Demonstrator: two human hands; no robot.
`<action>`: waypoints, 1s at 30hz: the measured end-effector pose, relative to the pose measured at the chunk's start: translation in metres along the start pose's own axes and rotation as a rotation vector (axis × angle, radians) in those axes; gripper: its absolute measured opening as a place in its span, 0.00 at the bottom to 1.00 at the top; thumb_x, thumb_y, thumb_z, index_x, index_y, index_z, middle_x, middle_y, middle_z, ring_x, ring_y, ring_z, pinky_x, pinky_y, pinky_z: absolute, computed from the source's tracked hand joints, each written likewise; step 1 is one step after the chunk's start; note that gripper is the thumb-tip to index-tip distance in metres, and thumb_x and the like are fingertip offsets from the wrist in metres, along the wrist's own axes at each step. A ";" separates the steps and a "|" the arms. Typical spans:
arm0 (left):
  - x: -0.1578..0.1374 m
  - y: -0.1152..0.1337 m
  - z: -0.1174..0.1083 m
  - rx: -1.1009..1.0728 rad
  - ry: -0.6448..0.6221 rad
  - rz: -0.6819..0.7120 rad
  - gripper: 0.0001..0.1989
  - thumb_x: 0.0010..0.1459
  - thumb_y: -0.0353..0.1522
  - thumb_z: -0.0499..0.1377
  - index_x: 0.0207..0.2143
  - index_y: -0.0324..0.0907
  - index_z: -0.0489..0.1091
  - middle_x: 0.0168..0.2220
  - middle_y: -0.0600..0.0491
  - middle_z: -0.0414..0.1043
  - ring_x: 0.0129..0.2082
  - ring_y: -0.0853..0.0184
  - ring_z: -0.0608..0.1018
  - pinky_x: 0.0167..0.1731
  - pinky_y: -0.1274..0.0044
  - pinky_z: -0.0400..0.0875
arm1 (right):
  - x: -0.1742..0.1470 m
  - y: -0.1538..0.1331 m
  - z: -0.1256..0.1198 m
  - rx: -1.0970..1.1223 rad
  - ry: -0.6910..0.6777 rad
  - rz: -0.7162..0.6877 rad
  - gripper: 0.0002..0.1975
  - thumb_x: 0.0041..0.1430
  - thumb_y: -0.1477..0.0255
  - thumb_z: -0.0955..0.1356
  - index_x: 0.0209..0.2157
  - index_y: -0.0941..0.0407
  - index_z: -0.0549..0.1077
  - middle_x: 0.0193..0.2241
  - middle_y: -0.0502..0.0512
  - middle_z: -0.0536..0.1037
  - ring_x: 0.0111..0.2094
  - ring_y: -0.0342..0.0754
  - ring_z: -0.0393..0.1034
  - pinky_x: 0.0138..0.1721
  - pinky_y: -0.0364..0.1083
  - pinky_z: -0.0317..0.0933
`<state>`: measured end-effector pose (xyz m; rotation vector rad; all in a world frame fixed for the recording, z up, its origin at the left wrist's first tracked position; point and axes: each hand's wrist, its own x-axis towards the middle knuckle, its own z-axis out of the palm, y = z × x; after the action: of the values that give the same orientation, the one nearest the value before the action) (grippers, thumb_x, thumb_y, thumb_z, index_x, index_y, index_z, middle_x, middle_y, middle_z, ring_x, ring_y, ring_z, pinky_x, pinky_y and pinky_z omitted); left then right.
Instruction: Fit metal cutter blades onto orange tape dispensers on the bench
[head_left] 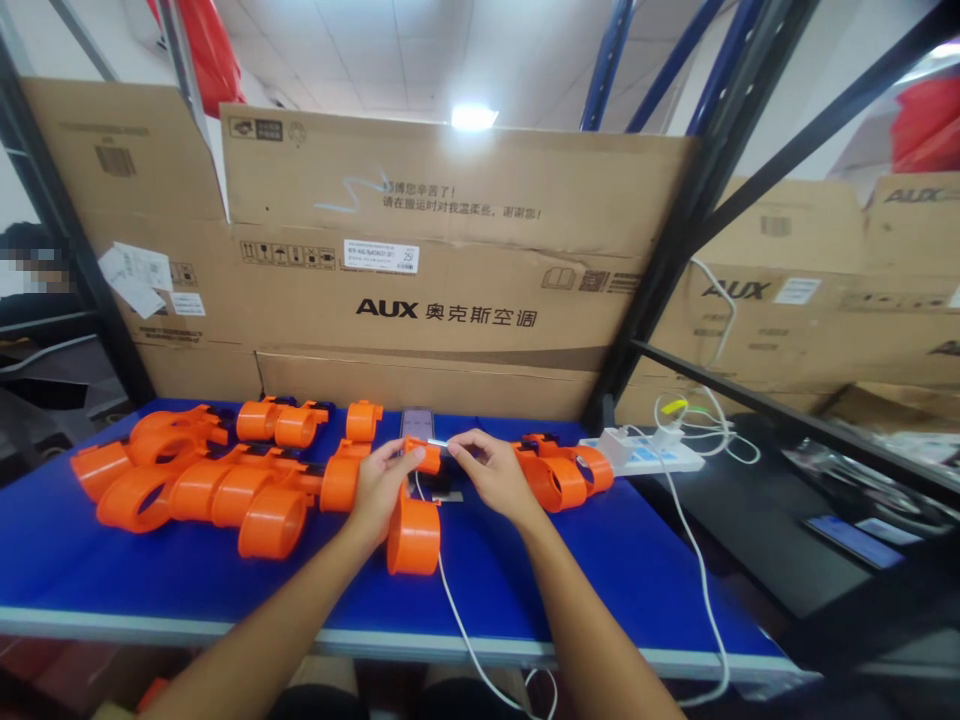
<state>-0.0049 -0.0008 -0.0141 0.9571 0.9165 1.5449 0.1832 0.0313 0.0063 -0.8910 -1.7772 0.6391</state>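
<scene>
My left hand (384, 482) is closed on an orange plastic piece (429, 459), held above the blue table between thumb and fingers. At that piece's upper edge is a small, slim white item (438, 443), pinched by my right hand (489, 472); its kind is too small to tell. Just below my left hand is a wide orange ring (414, 540); whether it joins the held piece I cannot tell. A white cable (454, 600) runs from beneath the held piece down over the table's front edge. Behind my hands lies a phone-like flat object (418, 423).
Several orange rings with dark parts (196, 490) cover the table's left side. More orange rings (564, 480) lie right of my right hand. A white power strip (645, 455) with plugs and cables sits at the right edge. A cardboard wall (450, 270) stands behind, between dark frame posts.
</scene>
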 end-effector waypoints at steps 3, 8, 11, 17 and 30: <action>0.000 0.000 -0.001 0.005 0.011 -0.013 0.26 0.46 0.44 0.72 0.44 0.38 0.77 0.15 0.60 0.65 0.14 0.75 0.63 0.17 0.82 0.54 | 0.001 0.001 -0.004 -0.005 0.003 0.013 0.14 0.61 0.58 0.70 0.36 0.55 0.79 0.35 0.55 0.81 0.36 0.51 0.73 0.39 0.48 0.67; -0.003 0.005 -0.002 0.024 0.001 -0.010 0.27 0.47 0.45 0.71 0.45 0.37 0.77 0.14 0.60 0.63 0.15 0.75 0.63 0.17 0.82 0.55 | 0.001 0.003 -0.008 -0.017 -0.011 0.022 0.15 0.60 0.57 0.71 0.35 0.55 0.79 0.33 0.55 0.81 0.34 0.50 0.72 0.37 0.47 0.66; -0.004 0.007 -0.002 0.014 0.011 -0.014 0.28 0.47 0.46 0.71 0.46 0.37 0.77 0.14 0.60 0.63 0.15 0.75 0.63 0.16 0.82 0.55 | 0.001 0.003 -0.008 -0.009 -0.001 0.027 0.15 0.59 0.57 0.71 0.34 0.55 0.79 0.32 0.54 0.81 0.33 0.50 0.72 0.36 0.47 0.66; -0.001 0.008 -0.005 -0.028 0.050 -0.010 0.26 0.46 0.47 0.71 0.42 0.38 0.76 0.13 0.61 0.62 0.13 0.75 0.63 0.16 0.82 0.57 | 0.000 0.002 -0.009 -0.029 -0.003 0.025 0.13 0.61 0.60 0.69 0.34 0.56 0.77 0.31 0.53 0.79 0.34 0.49 0.71 0.37 0.47 0.65; 0.005 0.005 -0.010 -0.132 0.006 -0.068 0.25 0.46 0.51 0.70 0.35 0.41 0.70 0.12 0.62 0.62 0.11 0.73 0.65 0.17 0.80 0.64 | -0.009 0.006 -0.010 -0.545 -0.339 -0.103 0.03 0.56 0.75 0.71 0.30 0.53 0.79 0.37 0.56 0.72 0.42 0.53 0.64 0.47 0.52 0.58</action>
<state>-0.0167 0.0025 -0.0125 0.8201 0.8323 1.5306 0.1960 0.0275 -0.0002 -1.0860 -2.3479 0.2421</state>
